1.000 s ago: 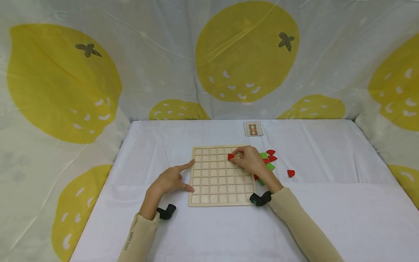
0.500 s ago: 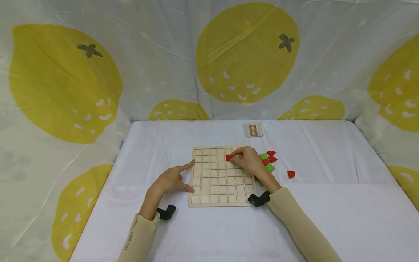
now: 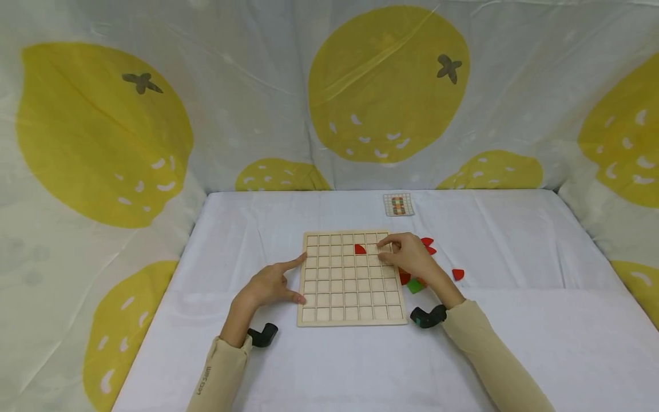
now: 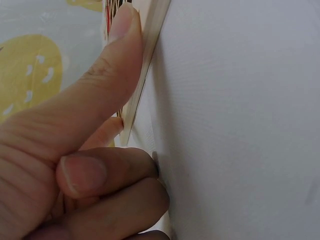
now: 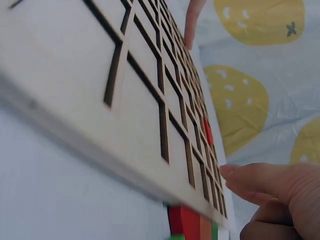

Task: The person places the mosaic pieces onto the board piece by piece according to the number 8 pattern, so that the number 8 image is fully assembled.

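A light wooden grid board (image 3: 336, 283) lies flat on the white cloth. One red quarter-round piece (image 3: 360, 249) sits in a cell of its upper part, also visible as a red sliver (image 5: 208, 131) in the right wrist view. My left hand (image 3: 268, 283) touches the board's left edge with extended index finger and thumb; its other fingers curl below, as the left wrist view shows. Over the board's upper right side, my right hand (image 3: 412, 254) holds thumb and index finger apart, nothing visible between them. It partly hides a pile of red pieces (image 3: 405, 277) and green pieces (image 3: 415, 286).
A small pattern card (image 3: 399, 204) lies beyond the board. One loose red piece (image 3: 457, 274) is right of the pile. Lemon-print cloth (image 3: 388, 86) forms the walls behind and at the sides. Black wrist cameras (image 3: 428, 316) sit on both wrists.
The red quarter-round piece went from my right fingers into a grid cell, and they let it go. My right hand then moved rightward. My left hand stayed at the board's edge.
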A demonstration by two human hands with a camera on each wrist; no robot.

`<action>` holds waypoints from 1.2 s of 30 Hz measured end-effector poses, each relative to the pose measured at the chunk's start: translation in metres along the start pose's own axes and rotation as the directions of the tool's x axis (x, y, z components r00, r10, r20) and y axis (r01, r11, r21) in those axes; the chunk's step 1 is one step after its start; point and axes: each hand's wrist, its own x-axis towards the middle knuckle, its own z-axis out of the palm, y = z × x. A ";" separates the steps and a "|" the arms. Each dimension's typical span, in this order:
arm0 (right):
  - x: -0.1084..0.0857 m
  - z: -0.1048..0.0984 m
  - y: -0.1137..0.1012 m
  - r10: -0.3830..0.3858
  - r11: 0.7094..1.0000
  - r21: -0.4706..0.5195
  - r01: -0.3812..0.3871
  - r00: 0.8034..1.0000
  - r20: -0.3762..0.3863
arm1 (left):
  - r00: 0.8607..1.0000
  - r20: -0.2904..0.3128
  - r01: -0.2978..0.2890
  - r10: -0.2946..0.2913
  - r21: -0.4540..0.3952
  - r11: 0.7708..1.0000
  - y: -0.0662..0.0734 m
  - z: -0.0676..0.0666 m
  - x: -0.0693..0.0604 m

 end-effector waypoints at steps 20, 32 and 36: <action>-0.069 -0.040 0.048 0.197 0.976 -0.045 -0.214 0.949 -0.245 | 1.000 -0.007 -0.002 0.002 0.020 1.000 -0.001 -0.001 0.000; -0.074 -0.037 0.046 0.212 0.972 -0.042 -0.230 0.943 -0.258 | 1.000 -0.009 -0.008 0.008 0.023 1.000 0.000 0.000 0.000; -0.074 -0.038 0.045 0.200 0.973 -0.059 -0.222 0.946 -0.257 | 1.000 -0.013 -0.003 0.004 0.026 1.000 0.001 0.000 0.001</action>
